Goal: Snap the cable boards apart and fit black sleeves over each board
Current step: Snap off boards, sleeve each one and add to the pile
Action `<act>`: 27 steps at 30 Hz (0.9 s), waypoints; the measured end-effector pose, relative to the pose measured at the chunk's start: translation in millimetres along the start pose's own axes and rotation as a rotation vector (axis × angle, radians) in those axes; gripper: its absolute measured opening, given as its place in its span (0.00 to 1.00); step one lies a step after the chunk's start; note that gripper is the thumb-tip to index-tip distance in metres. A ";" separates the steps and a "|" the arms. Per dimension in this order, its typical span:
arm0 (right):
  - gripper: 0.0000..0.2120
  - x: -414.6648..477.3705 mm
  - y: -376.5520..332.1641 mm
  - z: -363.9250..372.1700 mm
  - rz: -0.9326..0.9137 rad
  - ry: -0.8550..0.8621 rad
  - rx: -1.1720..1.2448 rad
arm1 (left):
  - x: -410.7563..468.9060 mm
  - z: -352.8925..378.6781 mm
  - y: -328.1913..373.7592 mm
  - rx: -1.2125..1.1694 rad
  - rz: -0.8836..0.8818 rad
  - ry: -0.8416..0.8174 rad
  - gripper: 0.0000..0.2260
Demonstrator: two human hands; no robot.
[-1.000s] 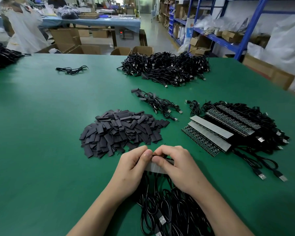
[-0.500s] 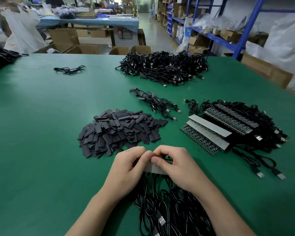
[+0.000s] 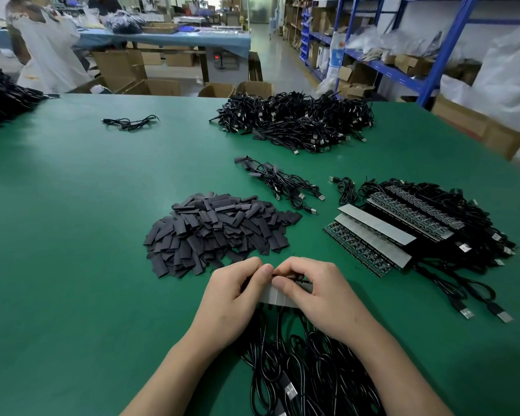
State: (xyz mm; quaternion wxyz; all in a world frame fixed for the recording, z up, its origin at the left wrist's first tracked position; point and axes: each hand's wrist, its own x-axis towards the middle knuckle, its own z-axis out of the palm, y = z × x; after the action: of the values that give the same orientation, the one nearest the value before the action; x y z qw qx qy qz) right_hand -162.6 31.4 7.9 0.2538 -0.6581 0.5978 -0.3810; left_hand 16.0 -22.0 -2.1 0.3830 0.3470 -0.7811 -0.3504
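My left hand (image 3: 234, 298) and my right hand (image 3: 318, 292) both grip one grey strip of joined cable boards (image 3: 272, 297) near the table's front, thumbs almost touching on its top edge. Much of the strip is hidden under my fingers. Its black cables (image 3: 300, 376) trail toward me in a tangle. A heap of flat black sleeves (image 3: 219, 232) lies just beyond my hands. Further unsplit board strips (image 3: 376, 232) with their cables are stacked to the right.
A small bundle of sleeved cables (image 3: 282, 184) lies behind the sleeves, a big cable pile (image 3: 297, 121) farther back. One loose cable (image 3: 131, 123) and another pile (image 3: 3, 100) sit at the left. A person (image 3: 45, 43), boxes and blue shelving (image 3: 403, 40) stand past the green table (image 3: 72, 235).
Both hands stay on the board strip in the same spot; the fingers have shifted slightly and the strip's dark top edge shows a little more.
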 end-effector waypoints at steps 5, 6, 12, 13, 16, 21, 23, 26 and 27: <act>0.15 -0.7 0.8 -0.3 0.014 -0.002 -0.035 | -0.2 0.5 2.2 -0.057 -0.022 -0.006 0.19; 0.15 -1.0 0.9 -0.8 0.020 -0.003 -0.045 | -0.3 0.3 2.8 -0.062 -0.025 -0.004 0.19; 0.08 -1.4 -1.9 -2.8 0.059 -0.013 -0.032 | 0.5 -1.7 1.5 -0.085 -0.047 -0.046 0.19; 0.07 -1.6 -2.0 -3.2 0.059 -0.017 -0.026 | 0.8 -1.9 0.8 -0.090 -0.053 -0.054 0.21; 0.09 -2.8 -4.4 -4.8 0.054 -0.033 0.007 | 0.7 -1.5 1.7 -0.137 -0.067 -0.064 0.23; 0.22 -5.1 -7.1 -8.8 0.043 -0.033 0.139 | 2.7 -5.0 3.1 -0.282 -0.155 -0.067 0.22; 0.23 -4.9 -3.4 -9.7 0.061 -0.010 0.098 | 3.3 -7.8 3.4 -0.299 -0.173 -0.043 0.21; 0.21 -3.5 1.0 -6.8 0.031 0.049 -0.155 | 2.0 -8.7 4.3 -0.266 -0.151 -0.001 0.20; 0.20 -2.9 1.0 -6.1 -0.003 0.077 -0.215 | 1.4 -7.7 4.1 -0.237 -0.136 0.008 0.20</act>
State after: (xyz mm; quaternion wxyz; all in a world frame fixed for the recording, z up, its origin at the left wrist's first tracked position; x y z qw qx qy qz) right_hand -168.1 34.8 10.0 0.1580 -0.6672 0.6437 -0.3399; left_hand 20.7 -23.2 5.3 0.4000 0.3528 -0.7073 -0.4639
